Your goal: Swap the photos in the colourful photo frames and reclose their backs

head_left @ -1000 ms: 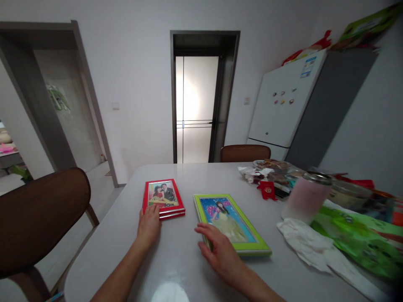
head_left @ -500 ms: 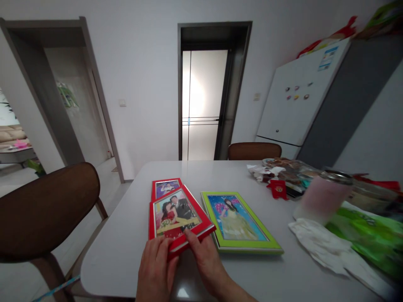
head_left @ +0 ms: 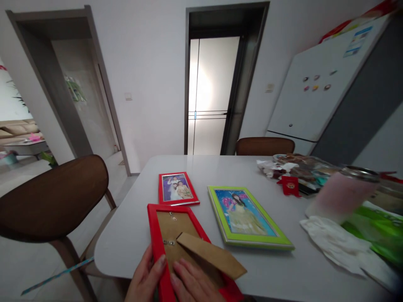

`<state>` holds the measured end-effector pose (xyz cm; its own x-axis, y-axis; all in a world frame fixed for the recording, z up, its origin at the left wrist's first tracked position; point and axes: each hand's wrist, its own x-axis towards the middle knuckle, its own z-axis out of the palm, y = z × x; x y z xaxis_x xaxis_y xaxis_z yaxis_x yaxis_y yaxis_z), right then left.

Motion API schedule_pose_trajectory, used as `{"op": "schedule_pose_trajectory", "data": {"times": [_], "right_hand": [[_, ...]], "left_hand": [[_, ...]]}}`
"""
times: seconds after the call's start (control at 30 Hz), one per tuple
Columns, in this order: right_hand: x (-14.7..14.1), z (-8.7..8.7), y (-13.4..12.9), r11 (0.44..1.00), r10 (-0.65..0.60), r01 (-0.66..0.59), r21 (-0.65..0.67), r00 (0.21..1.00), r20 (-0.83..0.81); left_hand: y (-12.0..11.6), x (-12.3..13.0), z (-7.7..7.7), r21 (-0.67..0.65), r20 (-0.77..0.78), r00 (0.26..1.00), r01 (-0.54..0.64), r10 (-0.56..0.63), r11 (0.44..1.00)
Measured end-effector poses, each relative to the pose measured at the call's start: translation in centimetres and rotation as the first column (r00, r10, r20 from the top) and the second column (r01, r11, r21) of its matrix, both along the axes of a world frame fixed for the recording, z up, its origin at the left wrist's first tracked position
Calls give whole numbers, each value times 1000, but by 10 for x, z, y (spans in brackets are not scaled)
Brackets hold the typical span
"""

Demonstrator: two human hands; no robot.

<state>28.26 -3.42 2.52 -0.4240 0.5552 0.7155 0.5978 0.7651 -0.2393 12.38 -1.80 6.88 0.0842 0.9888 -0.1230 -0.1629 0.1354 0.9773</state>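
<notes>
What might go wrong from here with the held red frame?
The brown stand juts from the back of the held red frame, beside the right hand, so it might get bent. The frame's top is close to the other red frame and could nudge it. If the left hand slips, it might drop.

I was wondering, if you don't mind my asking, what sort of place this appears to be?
Probably a home's dining area: a pale table with a brown chair beside it, a white fridge, and what looks like a beige sofa at far left.
</notes>
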Motion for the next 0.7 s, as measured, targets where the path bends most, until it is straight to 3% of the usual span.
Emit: {"op": "schedule_pose_trajectory", "data": {"times": [0.13, 0.3, 0.47, 0.6, 0.7], "right_hand": [[-9, -18, 3, 997, -49, 38, 72, 986, 157], [-20, -26, 8, 993, -83, 68, 92, 981, 173], [-2, 5, 13, 987, 56, -14, -160, 964, 261], [31, 37, 33, 898, -146, 223, -379, 964, 222], [48, 44, 52, 831, -223, 331, -446, 934, 278]], "left_hand": [[13, -5, -20, 91, -184, 983, 5, 12, 996], [23, -14, -35, 224, -542, 834, 22, 106, 974], [22, -13, -36, 321, -681, 706, 46, 197, 946], [21, -10, -30, 307, -703, 687, 62, 183, 950], [21, -9, -29, 297, -704, 689, 67, 171, 953]]}}
